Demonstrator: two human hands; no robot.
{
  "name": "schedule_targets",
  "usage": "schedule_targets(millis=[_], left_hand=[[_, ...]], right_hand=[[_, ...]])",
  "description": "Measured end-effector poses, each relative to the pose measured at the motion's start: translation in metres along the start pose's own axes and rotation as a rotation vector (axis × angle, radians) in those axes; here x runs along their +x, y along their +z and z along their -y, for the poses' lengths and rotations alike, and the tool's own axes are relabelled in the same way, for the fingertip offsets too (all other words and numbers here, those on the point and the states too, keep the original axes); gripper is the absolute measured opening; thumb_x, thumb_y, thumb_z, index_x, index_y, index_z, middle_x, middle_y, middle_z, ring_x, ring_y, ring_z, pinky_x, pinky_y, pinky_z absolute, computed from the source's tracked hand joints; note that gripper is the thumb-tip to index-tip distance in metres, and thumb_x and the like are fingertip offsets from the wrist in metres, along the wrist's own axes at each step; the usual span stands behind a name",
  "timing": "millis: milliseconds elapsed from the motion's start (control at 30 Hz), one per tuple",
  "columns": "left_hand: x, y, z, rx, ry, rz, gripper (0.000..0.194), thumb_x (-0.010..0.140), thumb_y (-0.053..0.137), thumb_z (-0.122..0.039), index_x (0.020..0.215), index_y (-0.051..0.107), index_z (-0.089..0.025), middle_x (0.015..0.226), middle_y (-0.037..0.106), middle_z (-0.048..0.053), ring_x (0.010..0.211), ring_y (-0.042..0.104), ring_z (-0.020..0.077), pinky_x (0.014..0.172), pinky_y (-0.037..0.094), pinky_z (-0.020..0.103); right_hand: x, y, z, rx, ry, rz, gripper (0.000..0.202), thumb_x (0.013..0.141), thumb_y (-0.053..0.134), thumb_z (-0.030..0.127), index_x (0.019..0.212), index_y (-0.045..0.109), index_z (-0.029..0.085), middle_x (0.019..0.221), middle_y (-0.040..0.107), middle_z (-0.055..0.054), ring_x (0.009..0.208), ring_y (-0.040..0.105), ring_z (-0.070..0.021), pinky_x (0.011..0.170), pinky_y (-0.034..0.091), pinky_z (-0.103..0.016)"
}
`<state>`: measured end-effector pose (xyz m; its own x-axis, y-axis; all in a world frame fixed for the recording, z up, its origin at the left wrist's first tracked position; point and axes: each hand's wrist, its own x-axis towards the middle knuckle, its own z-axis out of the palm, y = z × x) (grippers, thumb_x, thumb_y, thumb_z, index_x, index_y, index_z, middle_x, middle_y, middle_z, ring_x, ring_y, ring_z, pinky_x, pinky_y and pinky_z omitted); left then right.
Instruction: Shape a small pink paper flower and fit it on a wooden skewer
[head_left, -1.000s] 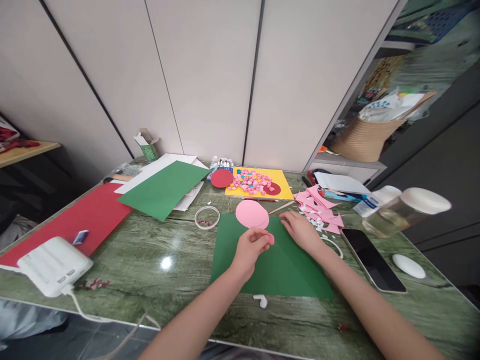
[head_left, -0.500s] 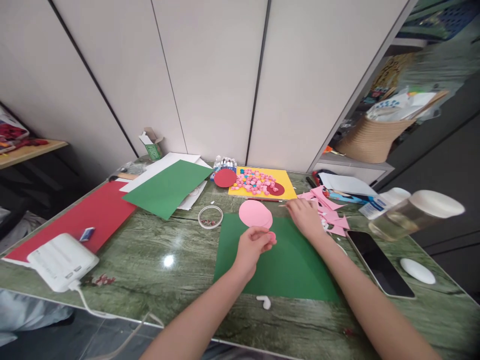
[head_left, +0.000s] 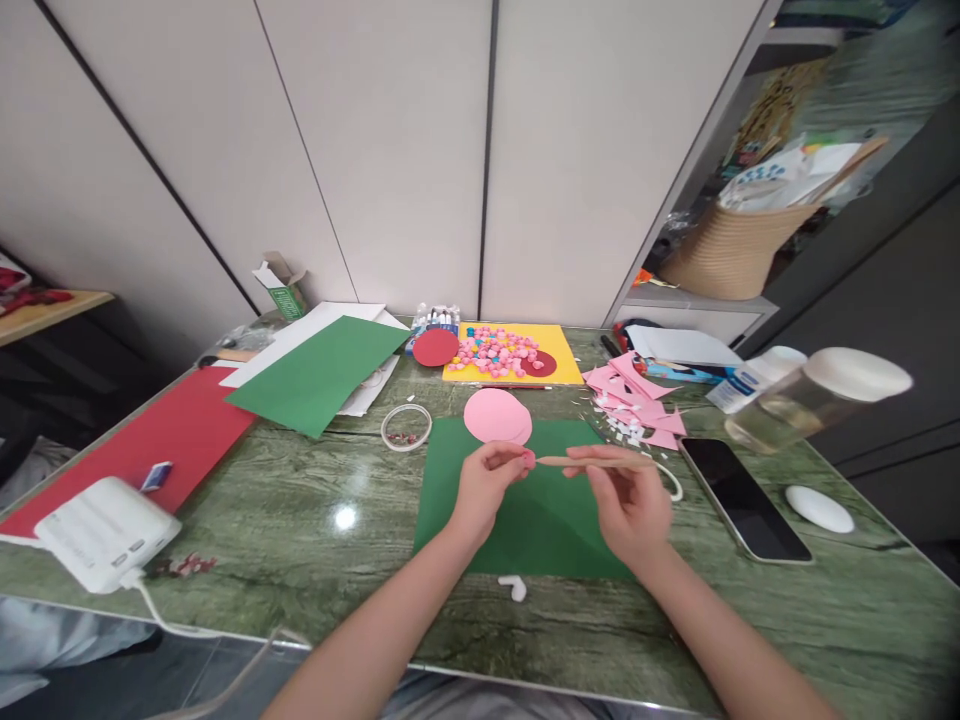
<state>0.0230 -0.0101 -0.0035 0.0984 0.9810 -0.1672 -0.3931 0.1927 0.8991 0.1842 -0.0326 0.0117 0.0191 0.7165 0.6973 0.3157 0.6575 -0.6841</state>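
Note:
My left hand (head_left: 484,485) pinches a small pink paper piece (head_left: 529,459) above a green paper sheet (head_left: 525,520). My right hand (head_left: 626,495) holds a thin wooden stick (head_left: 592,461) level, its tip pointing at the pink piece. A pink paper circle (head_left: 496,415) lies at the green sheet's far edge, just beyond both hands.
Pink paper scraps (head_left: 634,400) lie right of the circle. A yellow card (head_left: 559,345) carries several small pink pieces. A tape ring (head_left: 406,427), a second green sheet (head_left: 319,370), red paper (head_left: 150,440), a white power bank (head_left: 101,530), a phone (head_left: 742,495) and a jar (head_left: 810,400) surround them.
My right hand reached toward the pink scraps, took up the wooden stick and came back to the left hand. The left hand rose slightly with the pink piece.

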Motion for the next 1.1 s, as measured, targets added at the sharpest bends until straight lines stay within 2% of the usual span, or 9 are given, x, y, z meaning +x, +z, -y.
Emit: schedule_targets(millis=[267,567,700,867,967,1100], left_hand=[[0.000,0.000,0.002,-0.008,0.001,0.021,0.021,0.064,0.073,-0.027,0.080,0.067,-0.013,0.083,0.070,0.007,0.074,0.064,0.0137,0.072,0.049,0.025],[-0.002,0.001,0.004,0.071,0.072,0.043,0.018,0.067,0.070,-0.026,0.080,0.066,-0.014,0.082,0.070,0.006,0.073,0.063,0.0146,0.068,0.049,0.025],[-0.002,0.001,0.003,0.110,0.095,0.035,0.016,0.068,0.069,-0.026,0.079,0.066,-0.015,0.082,0.070,0.007,0.074,0.064,0.0164,0.068,0.050,0.027],[-0.002,0.001,0.004,0.127,0.110,-0.001,0.015,0.067,0.069,-0.023,0.079,0.064,-0.015,0.083,0.070,0.007,0.078,0.064,0.0172,0.074,0.050,0.028],[-0.001,0.000,0.006,0.108,0.111,-0.018,0.018,0.067,0.069,-0.023,0.082,0.063,-0.016,0.083,0.070,0.007,0.080,0.065,0.0181,0.077,0.050,0.031],[-0.001,0.000,0.008,0.103,0.115,-0.014,0.020,0.067,0.070,-0.024,0.084,0.063,-0.016,0.083,0.071,0.008,0.079,0.066,0.0181,0.079,0.050,0.032]], right_hand=[[-0.006,-0.001,-0.006,0.014,-0.134,0.136,0.028,0.087,0.047,0.008,0.111,0.050,0.022,0.099,0.067,-0.009,0.078,0.067,-0.0169,0.071,0.056,-0.036],[-0.003,-0.003,-0.003,-0.055,-0.127,0.272,0.030,0.087,0.045,0.009,0.112,0.054,0.022,0.100,0.067,-0.008,0.084,0.065,-0.0174,0.072,0.056,-0.034],[-0.002,-0.003,-0.003,-0.071,-0.206,0.304,0.034,0.086,0.045,0.007,0.115,0.050,0.024,0.101,0.067,-0.009,0.085,0.065,-0.0177,0.070,0.056,-0.034],[0.000,-0.001,0.001,-0.177,-0.362,0.284,0.022,0.084,0.052,0.009,0.101,0.053,0.023,0.095,0.069,-0.009,0.076,0.065,-0.0168,0.062,0.053,-0.032],[0.001,0.001,0.003,-0.221,-0.355,0.305,0.012,0.083,0.054,0.011,0.085,0.054,0.022,0.090,0.070,-0.009,0.070,0.063,-0.0161,0.060,0.052,-0.031],[0.000,0.005,0.004,-0.227,-0.315,0.307,0.020,0.084,0.053,0.012,0.067,0.050,0.022,0.083,0.071,-0.006,0.061,0.059,-0.0139,0.057,0.050,-0.030]])
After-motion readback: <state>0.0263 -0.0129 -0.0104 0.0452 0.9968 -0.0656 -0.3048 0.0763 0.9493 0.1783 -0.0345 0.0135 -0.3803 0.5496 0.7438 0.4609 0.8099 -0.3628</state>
